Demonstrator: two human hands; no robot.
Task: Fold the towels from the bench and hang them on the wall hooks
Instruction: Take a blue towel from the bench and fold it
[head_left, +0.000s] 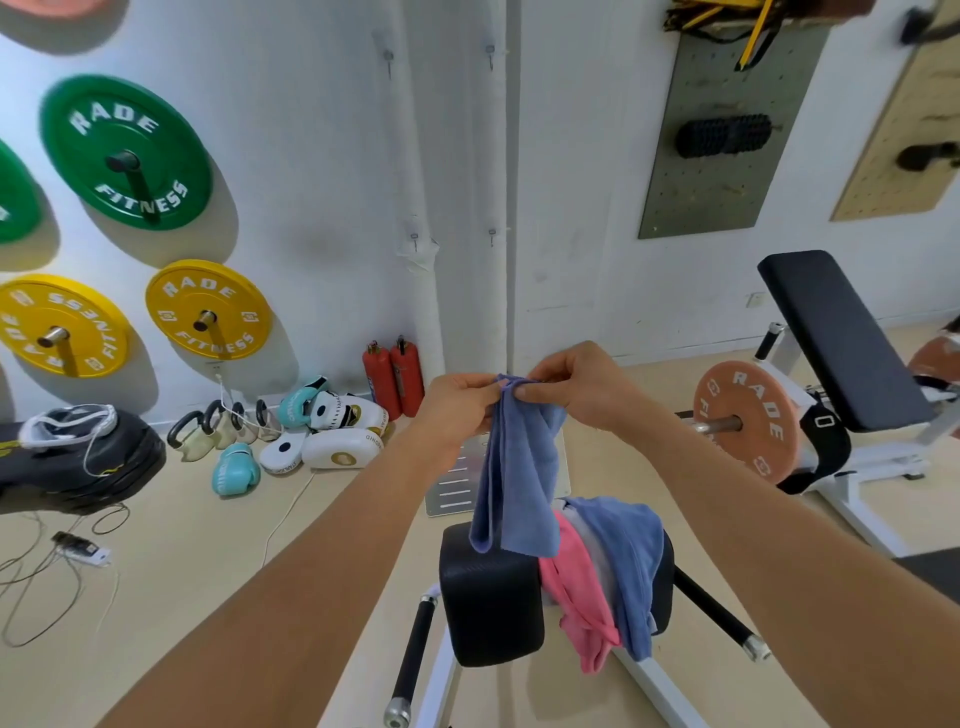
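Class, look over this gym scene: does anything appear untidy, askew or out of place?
Yes. A pink towel and a blue towel lie crumpled over the bench pad, unfolded. Boxing gloves and pads are scattered on the floor by the wall, and loose cables sprawl nearby.

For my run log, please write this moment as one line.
stage: folding | left hand: pinches blue towel top | right hand: pinches same edge | bench: pink towel, second blue towel | wall hooks: bare
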